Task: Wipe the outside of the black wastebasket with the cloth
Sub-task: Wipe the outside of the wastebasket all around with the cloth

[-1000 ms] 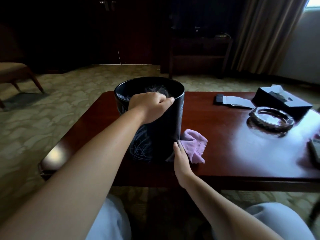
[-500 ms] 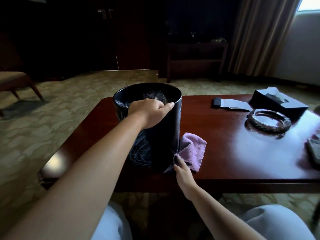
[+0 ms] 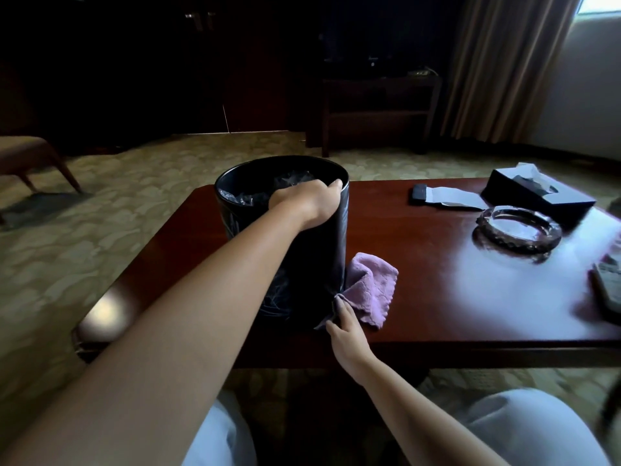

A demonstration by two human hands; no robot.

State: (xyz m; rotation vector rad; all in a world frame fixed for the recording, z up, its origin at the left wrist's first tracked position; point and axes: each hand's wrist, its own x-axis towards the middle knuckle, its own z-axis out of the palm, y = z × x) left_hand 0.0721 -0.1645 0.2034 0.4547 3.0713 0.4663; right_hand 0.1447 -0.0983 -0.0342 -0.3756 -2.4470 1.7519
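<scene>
On the table [image 3: 420, 264], I wiped the bin [image 3: 312, 264].
My left hand [image 3: 302, 203] gripped its stiff, glossy rim; my right hand [image 3: 346, 331] pinched the soft cloth [image 3: 369, 290] low against it.

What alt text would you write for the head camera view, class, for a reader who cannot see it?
A person's left hand grips the rim of a round black wastebasket on a dark red wooden table, while the right hand presses a crumpled purple cloth against its lower side. A glass ashtray sits further right.
</scene>
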